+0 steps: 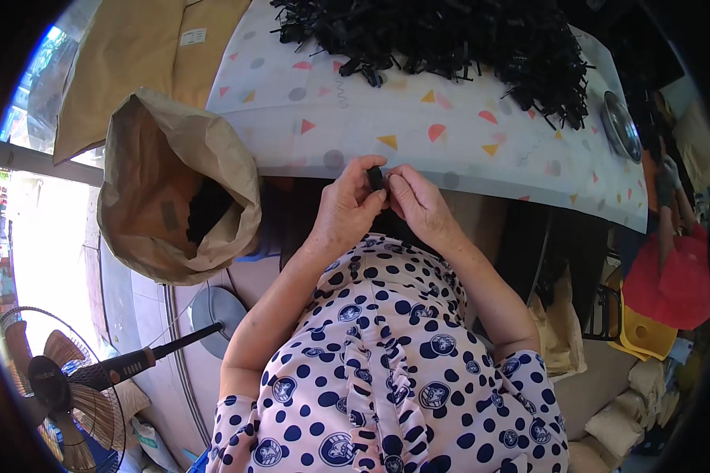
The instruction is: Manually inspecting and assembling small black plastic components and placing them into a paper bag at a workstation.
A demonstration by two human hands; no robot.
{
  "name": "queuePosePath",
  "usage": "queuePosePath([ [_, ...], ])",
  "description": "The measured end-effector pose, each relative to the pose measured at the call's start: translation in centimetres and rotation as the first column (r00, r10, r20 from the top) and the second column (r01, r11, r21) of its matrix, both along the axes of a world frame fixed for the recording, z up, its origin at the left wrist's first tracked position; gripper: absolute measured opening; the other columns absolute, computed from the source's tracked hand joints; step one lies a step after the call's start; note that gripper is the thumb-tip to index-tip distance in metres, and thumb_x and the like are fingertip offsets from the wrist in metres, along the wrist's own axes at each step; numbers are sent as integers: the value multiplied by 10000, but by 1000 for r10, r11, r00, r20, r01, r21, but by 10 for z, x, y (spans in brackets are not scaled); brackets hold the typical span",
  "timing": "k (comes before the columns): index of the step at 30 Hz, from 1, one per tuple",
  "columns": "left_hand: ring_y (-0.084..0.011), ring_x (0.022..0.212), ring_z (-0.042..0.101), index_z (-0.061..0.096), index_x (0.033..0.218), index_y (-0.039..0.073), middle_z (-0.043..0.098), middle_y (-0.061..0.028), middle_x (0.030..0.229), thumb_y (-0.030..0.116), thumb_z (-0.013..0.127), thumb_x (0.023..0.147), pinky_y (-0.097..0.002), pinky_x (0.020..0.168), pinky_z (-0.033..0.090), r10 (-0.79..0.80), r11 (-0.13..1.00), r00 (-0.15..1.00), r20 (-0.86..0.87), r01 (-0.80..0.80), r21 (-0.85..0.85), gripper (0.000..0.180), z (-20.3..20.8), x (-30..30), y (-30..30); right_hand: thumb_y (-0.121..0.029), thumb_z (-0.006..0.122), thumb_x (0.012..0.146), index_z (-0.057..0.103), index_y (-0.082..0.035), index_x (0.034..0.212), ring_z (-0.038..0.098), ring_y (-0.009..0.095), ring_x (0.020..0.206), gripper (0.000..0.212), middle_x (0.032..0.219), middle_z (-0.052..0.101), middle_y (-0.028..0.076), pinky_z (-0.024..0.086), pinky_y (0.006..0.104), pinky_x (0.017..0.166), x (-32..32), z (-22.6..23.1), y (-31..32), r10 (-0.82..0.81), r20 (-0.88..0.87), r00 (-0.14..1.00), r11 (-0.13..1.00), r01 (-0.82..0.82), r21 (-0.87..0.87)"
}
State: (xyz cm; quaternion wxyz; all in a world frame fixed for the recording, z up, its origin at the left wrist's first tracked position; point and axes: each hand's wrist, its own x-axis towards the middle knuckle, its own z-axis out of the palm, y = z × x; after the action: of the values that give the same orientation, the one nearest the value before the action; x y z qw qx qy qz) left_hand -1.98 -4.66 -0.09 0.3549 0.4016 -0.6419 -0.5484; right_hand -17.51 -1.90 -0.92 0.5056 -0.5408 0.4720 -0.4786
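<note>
Between the thumb and fingers of my left hand (pixel 345 203) is a small black part (pixel 375 178), short and blocky; its exact kind is too small to tell. My right hand (pixel 420 203) meets it from the other side, thumb and forefinger pinched close to the part's end. Whatever the right fingertips grip is hidden. Both hands are just off the near edge of a table with a patterned white cloth (pixel 339 142). At the table's far side lies a big heap of similar black parts (pixel 442 39).
An open brown paper sack (pixel 126 181) with black contents stands left of the table. A metal dish (pixel 622 126) rests at the table's right end. A fan (pixel 51 382) stands at lower left. Another person in red (pixel 678 276) is at far right, near a yellow chair (pixel 647 335).
</note>
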Motion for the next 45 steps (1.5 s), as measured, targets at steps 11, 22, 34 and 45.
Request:
queuePosePath([
  [11, -211, 686, 632, 422, 1079, 31, 611, -142, 833, -37, 551, 843, -319, 619, 501, -17, 996, 997, 76, 11, 85, 278, 7, 1, -2, -144, 475, 965, 519, 28, 917, 595, 203, 609, 184, 683, 587, 145, 473, 313, 582, 4, 13, -2, 34, -212, 977, 999, -43, -34],
  [22, -249, 616, 594, 449, 1094, 64, 568, -151, 744, 15, 593, 826, -328, 566, 450, 219, 867, 911, 349, -18, -497, 308, 13, 3, -9, -213, 455, 993, 547, -2, 1010, 439, 88, 565, 231, 691, 521, 21, 384, 236, 529, 22, -4, -13, -92, -151, 984, 995, 83, -61],
  [34, -116, 647, 554, 472, 1303, 107, 593, -50, 848, 137, 476, 976, -213, 580, 427, 265, 861, 730, -629, 115, 496, 329, 30, 25, -5, -190, 538, 961, 550, -70, 1022, 438, 30, 483, 134, 757, 591, 8, 289, 159, 404, 13, 20, -10, 10, 301, 953, 997, -31, 65],
  [45, -108, 672, 570, 477, 1319, 63, 582, -44, 864, 150, 517, 958, -208, 566, 473, -19, 777, 721, -692, 447, 444, 374, 18, 28, 8, -174, 612, 916, 568, -53, 1018, 402, 3, 520, 164, 751, 576, -19, 255, 138, 428, -7, 20, -7, 193, 474, 859, 913, -334, 234],
])
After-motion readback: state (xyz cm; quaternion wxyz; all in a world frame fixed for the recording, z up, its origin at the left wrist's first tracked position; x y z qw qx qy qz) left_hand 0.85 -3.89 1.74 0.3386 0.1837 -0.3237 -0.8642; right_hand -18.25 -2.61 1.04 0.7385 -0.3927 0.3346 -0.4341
